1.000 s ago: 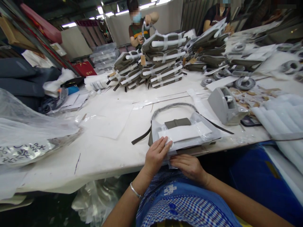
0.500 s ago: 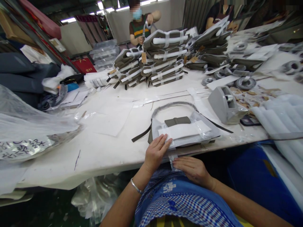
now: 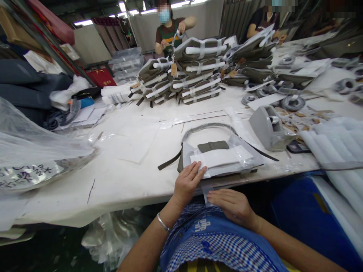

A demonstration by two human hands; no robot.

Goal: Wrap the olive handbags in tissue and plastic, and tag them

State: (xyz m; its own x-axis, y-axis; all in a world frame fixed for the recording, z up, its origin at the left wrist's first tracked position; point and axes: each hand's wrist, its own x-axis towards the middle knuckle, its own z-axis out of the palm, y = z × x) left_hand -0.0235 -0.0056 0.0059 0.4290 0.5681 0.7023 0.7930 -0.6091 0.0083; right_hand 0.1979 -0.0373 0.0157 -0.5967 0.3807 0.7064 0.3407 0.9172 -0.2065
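A grey-green handbag [image 3: 212, 146] lies on the table edge in front of me, its front covered with translucent wrapping and a white padding strip [image 3: 221, 157]. Its wrapped handle [image 3: 208, 125] arches behind it, and dark strap ends stick out on both sides. My left hand [image 3: 187, 183] rests flat on the bag's lower left front, fingers stretched out. Just below the table edge, my right hand [image 3: 234, 206] has its fingers together over a strip of clear tape [image 3: 208, 192]. The right thumb is hidden.
A grey tape dispenser [image 3: 268, 126] stands right of the bag beside a dark phone [image 3: 298, 146]. White foam sheets [image 3: 337, 139] lie at the right edge, and a plastic bag [image 3: 42, 147] at the left. Stacked handbags [image 3: 198, 70] stand farther back, near a co-worker [image 3: 167, 32].
My hands and the handbag stay almost in place. Between the bag's lower edge and my right hand, the tape looks less continuous. Across the table, a co-worker's lower hand has moved up and left.
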